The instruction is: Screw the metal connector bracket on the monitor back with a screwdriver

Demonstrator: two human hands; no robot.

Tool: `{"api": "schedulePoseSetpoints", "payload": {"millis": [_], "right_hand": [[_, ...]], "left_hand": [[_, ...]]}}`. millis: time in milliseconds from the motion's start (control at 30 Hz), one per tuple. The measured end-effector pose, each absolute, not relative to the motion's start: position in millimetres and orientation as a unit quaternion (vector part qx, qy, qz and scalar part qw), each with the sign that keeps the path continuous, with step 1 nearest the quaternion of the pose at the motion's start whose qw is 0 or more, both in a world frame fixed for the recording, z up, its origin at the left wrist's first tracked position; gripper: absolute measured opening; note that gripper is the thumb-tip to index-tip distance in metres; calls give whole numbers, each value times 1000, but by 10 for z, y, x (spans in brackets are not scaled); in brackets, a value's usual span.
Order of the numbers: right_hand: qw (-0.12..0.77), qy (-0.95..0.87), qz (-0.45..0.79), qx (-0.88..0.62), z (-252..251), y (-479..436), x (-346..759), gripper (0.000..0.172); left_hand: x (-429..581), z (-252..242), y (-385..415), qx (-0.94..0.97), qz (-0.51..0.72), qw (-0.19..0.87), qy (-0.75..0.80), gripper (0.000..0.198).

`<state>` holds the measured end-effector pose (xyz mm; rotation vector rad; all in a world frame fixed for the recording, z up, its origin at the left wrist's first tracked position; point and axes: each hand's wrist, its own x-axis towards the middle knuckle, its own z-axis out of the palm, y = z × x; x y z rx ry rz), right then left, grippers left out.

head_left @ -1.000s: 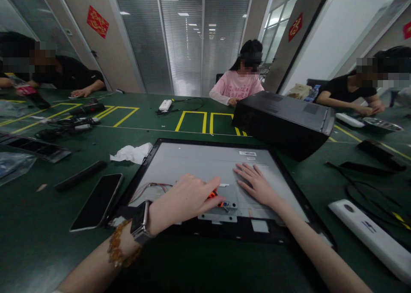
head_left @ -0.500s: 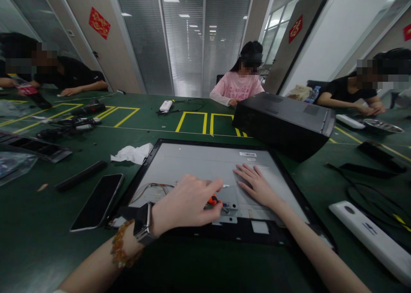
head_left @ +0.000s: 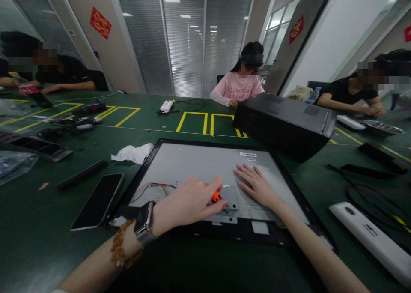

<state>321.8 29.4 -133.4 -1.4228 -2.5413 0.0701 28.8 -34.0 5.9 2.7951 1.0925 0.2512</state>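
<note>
A monitor panel (head_left: pixel 199 158), with a grey metal back and black frame, lies flat on the table in front of me. My left hand (head_left: pixel 192 201), with a watch and a bead bracelet on its wrist, is closed around a small screwdriver (head_left: pixel 217 196) with an orange and black handle. Its lower end points down at a metal bracket (head_left: pixel 233 196) near the panel's front edge; whether the tip touches is too small to tell. My right hand (head_left: pixel 257 186) rests flat on the panel's back with fingers spread, holding nothing. Thin wires (head_left: pixel 154 184) run left of my left hand.
A phone (head_left: pixel 98 202), a black strip (head_left: pixel 81 175) and crumpled tissue (head_left: pixel 133 153) lie left. A large black case (head_left: pixel 282 121) stands behind the panel's right corner. A white device (head_left: pixel 369 237) and black cables are right. Several people sit around the table.
The fingers of my left hand have shifted slightly, and the orange handle shows more between them, tilted differently. My right hand has stayed in place on the panel.
</note>
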Motion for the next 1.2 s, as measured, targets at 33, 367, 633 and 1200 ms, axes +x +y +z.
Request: {"api": "schedulePoseSetpoints", "payload": {"millis": [33, 367, 633, 1200], "right_hand": [[115, -866, 25, -485, -1337, 294, 3219, 48], [122, -865, 28, -485, -1344, 295, 3220, 48], [111, -865, 23, -488, -1343, 301, 3219, 48], [118, -867, 29, -483, -1349, 298, 3226, 48]], "left_hand": [[290, 34, -331, 925, 83, 51, 368, 32], [313, -18, -294, 915, 72, -17, 397, 46], [282, 4, -295, 902, 86, -42, 420, 59], [307, 15, -360, 914, 120, 117, 368, 21]]}}
